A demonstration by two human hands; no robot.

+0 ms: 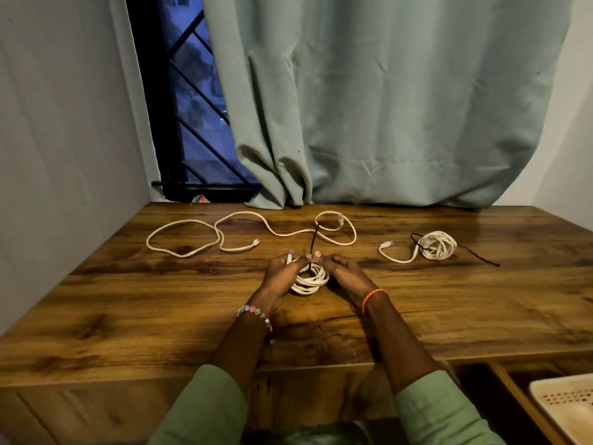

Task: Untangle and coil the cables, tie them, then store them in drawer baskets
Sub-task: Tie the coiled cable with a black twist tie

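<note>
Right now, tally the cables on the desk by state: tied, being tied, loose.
Tied coil: 1
Coil in hands, held by the left hand and right hand: 1
Loose cable: 1
Total: 3

A white cable coil (310, 279) sat upright between my hands near the middle of the desk (160, 316), with a thin black tie (313, 240) rising from its top toward the far edge. A second white coil (437, 246), already bound by a black tie (478, 254), lay toward the desk's far right. A loose white cable (244, 234) sprawled in open loops along the far edge, left of centre. A cream perforated basket (564, 403) sat in the open drawer below the near right corner.
</note>
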